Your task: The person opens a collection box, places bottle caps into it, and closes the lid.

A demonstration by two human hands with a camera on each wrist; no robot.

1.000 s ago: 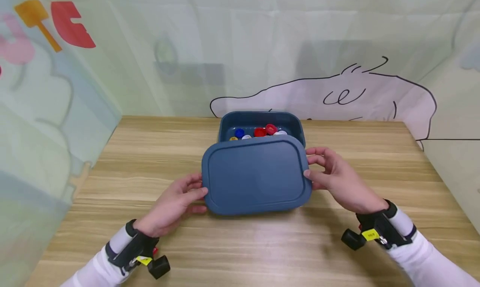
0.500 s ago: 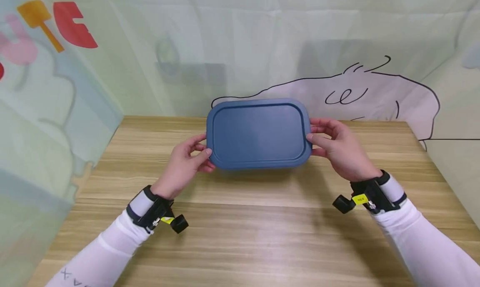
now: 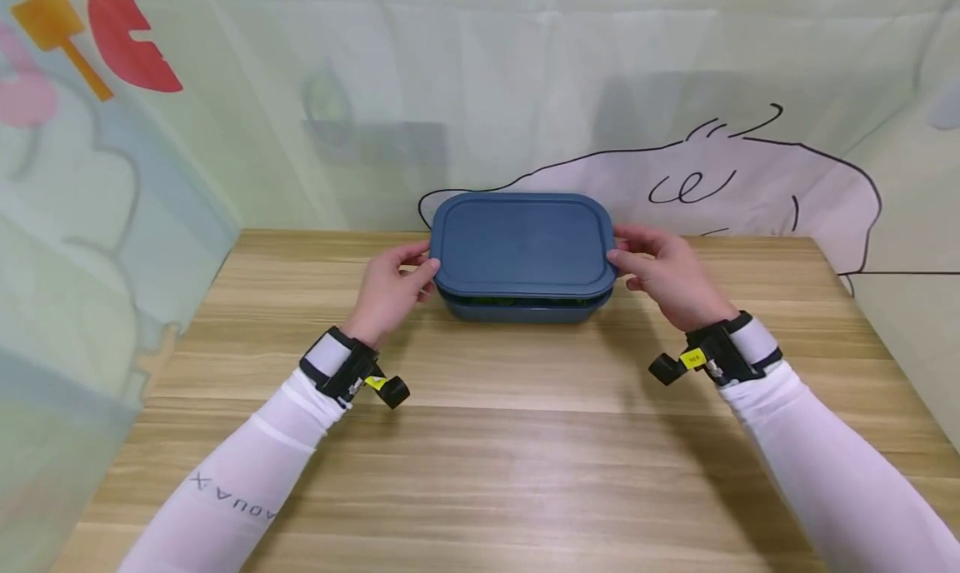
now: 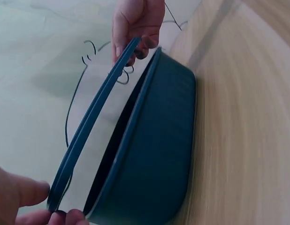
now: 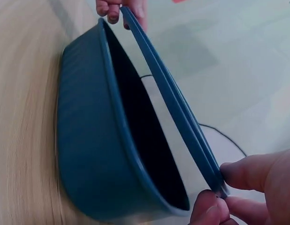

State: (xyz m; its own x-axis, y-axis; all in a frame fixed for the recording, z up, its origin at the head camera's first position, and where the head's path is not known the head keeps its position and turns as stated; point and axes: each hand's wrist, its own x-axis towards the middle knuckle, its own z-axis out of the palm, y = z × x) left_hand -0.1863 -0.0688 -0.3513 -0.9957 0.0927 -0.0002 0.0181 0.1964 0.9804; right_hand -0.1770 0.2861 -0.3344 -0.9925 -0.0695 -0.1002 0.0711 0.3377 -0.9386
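A blue rectangular lid [image 3: 523,244] with rounded corners is held level just above a matching blue box [image 3: 517,313] on the table. Both wrist views show a gap between the lid and the box's rim. My left hand [image 3: 390,292] pinches the lid's left end, thumb on top and fingers beneath. At the opposite end my right hand [image 3: 670,275] pinches it the same way. Under the lid, the inside of the box [image 5: 140,117] looks dark, and its contents are mostly hidden.
The box stands at the back of a wooden table [image 3: 480,465], close to a printed cloth backdrop [image 3: 510,82]. Another cloth wall [image 3: 90,248] rises along the left side. Each wrist carries a strapped camera.
Both hands have carried the lid away from me and over the box, then lowered it toward the rim. The colourful caps seen inside earlier are now covered.
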